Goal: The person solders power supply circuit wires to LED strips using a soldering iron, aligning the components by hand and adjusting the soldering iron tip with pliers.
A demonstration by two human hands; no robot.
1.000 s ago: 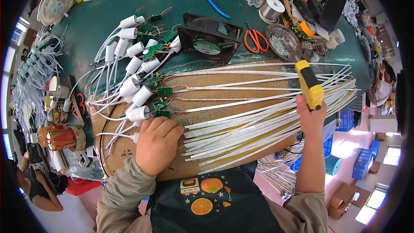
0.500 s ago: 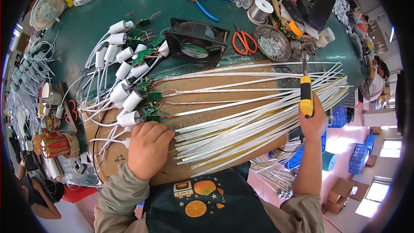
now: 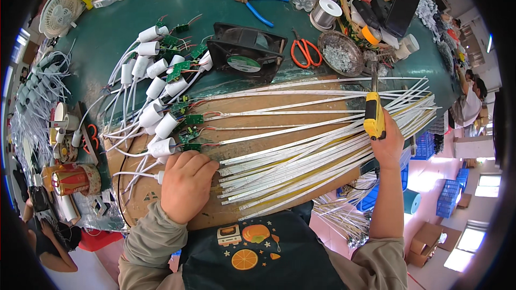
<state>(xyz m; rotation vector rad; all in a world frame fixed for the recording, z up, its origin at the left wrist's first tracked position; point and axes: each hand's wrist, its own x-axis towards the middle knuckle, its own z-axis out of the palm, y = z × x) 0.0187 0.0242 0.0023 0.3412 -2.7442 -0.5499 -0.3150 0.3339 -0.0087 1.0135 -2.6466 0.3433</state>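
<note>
My right hand grips a yellow-and-black soldering gun, its metal tip pointing away from me beside a round metal dish. My left hand is closed near the left ends of a fan of white LED strips. A white plastic cap on a white cable meets its left side. What the fingers hold is hidden beneath them. Beyond that hand lie several white caps with cables and green circuit boards, some wired to strips.
A brown board lies under the strips on the green table. Past it are a black fan, red-handled scissors, blue-handled cutters and a solder spool. A tin stands at left. Other people are at both sides.
My right hand has shifted the soldering gun slightly left and away from me, tilting it, with its tip now closer to the dish. My left hand stays in place.
</note>
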